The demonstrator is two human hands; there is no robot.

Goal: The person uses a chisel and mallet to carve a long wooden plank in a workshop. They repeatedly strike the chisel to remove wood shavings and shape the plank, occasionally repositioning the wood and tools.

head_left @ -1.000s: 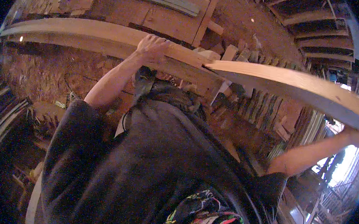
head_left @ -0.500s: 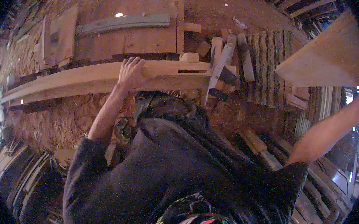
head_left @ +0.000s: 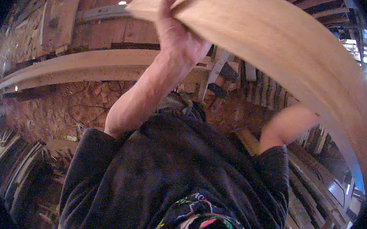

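A long, wide pale wooden board (head_left: 258, 38) is held up at the upper right, slanting from upper left down to the right rim. My left hand (head_left: 183, 39) grips it near its left end, the thumb along one face and the fingers hidden by the board. Rising from the lower right, my right forearm (head_left: 284, 124) passes behind the board, which hides my right hand. Beneath the board lies a long wooden beam (head_left: 88, 62), running leftward across the work area.
A grey-green plank (head_left: 103, 12) lies beyond the beam. Short wood offcuts (head_left: 217, 72) are heaped at the beam's right end. Stacked timber (head_left: 314, 202) stands at the lower right, and more strips (head_left: 17, 166) at the lower left. Reddish debris (head_left: 68, 101) covers the ground.
My left hand has left the beam and moved up and right to grip the board. The board has swung leftward across the top, and my right arm has moved inward behind it.
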